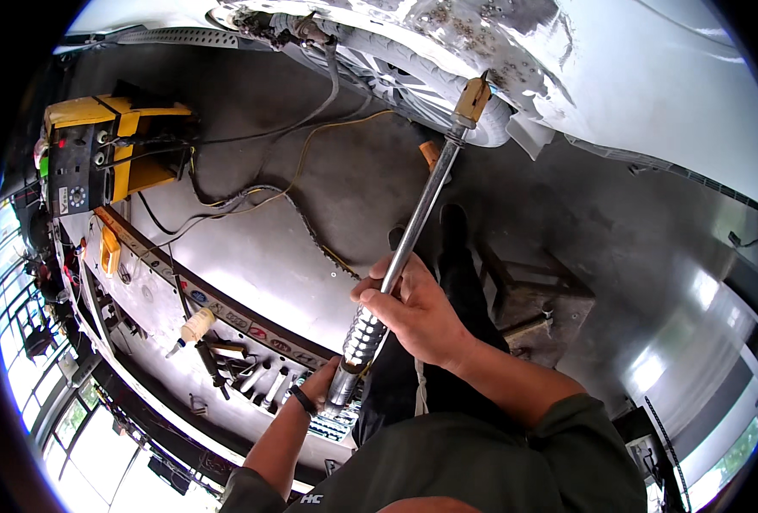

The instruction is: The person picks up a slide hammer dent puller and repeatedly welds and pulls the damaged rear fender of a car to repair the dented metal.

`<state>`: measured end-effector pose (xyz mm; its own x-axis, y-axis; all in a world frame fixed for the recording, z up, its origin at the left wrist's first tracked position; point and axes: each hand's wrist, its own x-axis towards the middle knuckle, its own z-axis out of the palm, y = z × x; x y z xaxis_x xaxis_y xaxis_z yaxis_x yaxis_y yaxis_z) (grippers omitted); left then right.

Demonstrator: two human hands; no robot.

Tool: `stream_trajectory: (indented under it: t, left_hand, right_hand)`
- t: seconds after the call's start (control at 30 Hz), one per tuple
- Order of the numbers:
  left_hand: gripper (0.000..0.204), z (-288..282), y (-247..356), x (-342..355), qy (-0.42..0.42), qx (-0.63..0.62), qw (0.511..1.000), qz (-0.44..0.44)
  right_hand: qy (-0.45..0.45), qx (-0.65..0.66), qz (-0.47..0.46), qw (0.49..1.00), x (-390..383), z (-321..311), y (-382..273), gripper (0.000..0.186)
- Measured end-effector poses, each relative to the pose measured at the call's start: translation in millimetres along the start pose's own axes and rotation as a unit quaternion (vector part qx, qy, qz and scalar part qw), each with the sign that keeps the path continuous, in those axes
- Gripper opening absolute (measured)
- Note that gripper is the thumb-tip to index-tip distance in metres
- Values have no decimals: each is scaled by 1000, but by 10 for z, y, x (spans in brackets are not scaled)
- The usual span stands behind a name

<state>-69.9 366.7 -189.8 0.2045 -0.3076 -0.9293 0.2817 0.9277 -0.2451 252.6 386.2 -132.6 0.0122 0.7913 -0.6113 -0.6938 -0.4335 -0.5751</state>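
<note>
A long chrome slide hammer (424, 198) slants across the middle, from near my body up to the white car. My right hand (417, 312) is closed round its shaft, just above the perforated grip. Lower down, my left hand (319, 386) wraps the near end of the tool; its fingers are partly hidden. A brass-coloured block with a dark pointed tip (473, 98) forms the far end. That tip lies in front of a scuffed, partly bare panel (516, 51) of the car; whether it touches, I cannot tell. Just beneath is a wheel (387, 77).
At the left stands a yellow and black machine (97, 154), with cables (293, 171) trailing over the floor. A bench (165, 291) carries several hand tools and a pale bottle (198, 325). To the right of my legs is a worn stool (541, 299).
</note>
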Motion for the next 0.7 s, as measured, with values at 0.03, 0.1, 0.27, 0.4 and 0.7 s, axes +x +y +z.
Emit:
stream_trajectory:
  t: [0.03, 0.1, 0.27, 0.4, 0.7]
  left_hand:
    - [38, 0, -16, 4, -6, 9, 1000, 18]
    - [37, -6, 13, -17, -31, 7, 999, 1]
    - [37, -19, -11, -43, -30, 4, 999, -15]
    - [40, 68, 47, -208, -8, 41, 999, -30]
    - [47, 2, 37, -117, -52, 13, 998, -29]
  right_hand:
    - [-4, 5, -2, 1000, 2, 6, -13, 28]
    - [-10, 10, -4, 1000, 4, 3, -10, 27]
    - [2, -2, -13, 1000, -12, 27, -11, 25]
    - [4, 28, -17, 999, 2, 47, 33, 24]
    - [-10, 140, -3, 990, 322, 18, -67, 16]
